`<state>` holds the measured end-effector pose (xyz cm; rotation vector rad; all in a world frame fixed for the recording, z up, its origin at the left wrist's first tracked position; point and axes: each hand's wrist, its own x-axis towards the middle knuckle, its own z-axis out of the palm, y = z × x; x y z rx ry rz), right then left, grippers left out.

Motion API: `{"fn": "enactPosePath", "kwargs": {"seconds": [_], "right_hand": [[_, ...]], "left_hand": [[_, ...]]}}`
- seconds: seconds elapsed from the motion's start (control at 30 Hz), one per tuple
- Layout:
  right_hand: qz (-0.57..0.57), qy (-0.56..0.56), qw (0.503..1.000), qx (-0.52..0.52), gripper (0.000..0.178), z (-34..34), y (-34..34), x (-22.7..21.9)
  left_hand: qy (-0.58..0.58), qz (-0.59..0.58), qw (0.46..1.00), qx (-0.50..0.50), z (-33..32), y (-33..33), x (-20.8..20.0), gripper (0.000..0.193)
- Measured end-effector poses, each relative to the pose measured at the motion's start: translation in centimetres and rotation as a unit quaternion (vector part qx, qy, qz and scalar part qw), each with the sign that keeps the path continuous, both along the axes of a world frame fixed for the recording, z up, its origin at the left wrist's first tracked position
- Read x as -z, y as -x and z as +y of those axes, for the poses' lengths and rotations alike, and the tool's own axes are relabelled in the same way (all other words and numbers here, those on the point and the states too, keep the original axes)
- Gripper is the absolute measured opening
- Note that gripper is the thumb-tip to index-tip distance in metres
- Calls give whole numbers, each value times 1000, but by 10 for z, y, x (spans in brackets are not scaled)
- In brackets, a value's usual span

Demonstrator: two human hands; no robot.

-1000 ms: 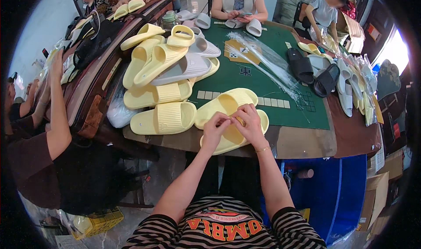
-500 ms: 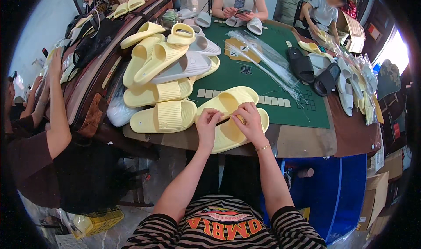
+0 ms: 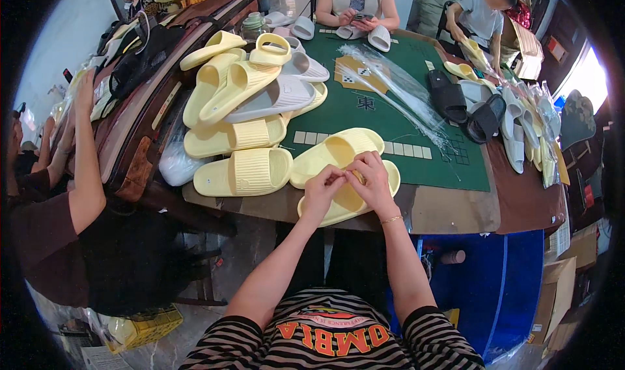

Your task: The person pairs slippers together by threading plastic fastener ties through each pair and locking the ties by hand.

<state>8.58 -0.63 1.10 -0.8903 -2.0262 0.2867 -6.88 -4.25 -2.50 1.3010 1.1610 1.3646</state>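
Note:
Two pale yellow slide slippers lie side by side in front of me, a far one point(image 3: 319, 154) and a near one point(image 3: 345, 210). Over the near slipper's strap, my left hand point(image 3: 323, 191) and my right hand point(image 3: 371, 182) meet, fingertips pinched together. Whatever they pinch is too small or hidden to make out. Just left of my left hand lies another yellow slipper point(image 3: 254, 172), its ribbed strap facing up. Behind it another yellow slipper point(image 3: 234, 137) rests below a heap of yellow and light grey slippers point(image 3: 241, 90).
Thin clear plastic strands point(image 3: 397, 93) lie across the green mat point(image 3: 449, 174), beyond a row of white tiles point(image 3: 407, 150). Black slippers point(image 3: 446, 96) and bagged pairs point(image 3: 534, 129) sit at the right. A blue bin point(image 3: 469, 292) stands below the table edge. Other people sit around.
My left hand has moved right and slightly down, and its fingertips now touch those of my right hand. My right hand has hardly moved. At the right, another person's hands have lifted a yellow slipper.

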Motion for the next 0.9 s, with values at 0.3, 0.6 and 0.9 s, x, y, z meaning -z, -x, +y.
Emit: {"fn": "enactPosePath", "kwargs": {"seconds": [0.3,0.6,0.9], "right_hand": [[5,-5,1000,-1,11,0,-1,-3],[1,-43,999,-5,12,2,2,0],[6,-2,1000,-7,11,-3,5,-6]], "left_hand": [[4,37,999,-29,2,2,-2,4],[0,-113,989,-93,1,1,5,7],[-21,-118,985,-120,2,2,2,8]]}}
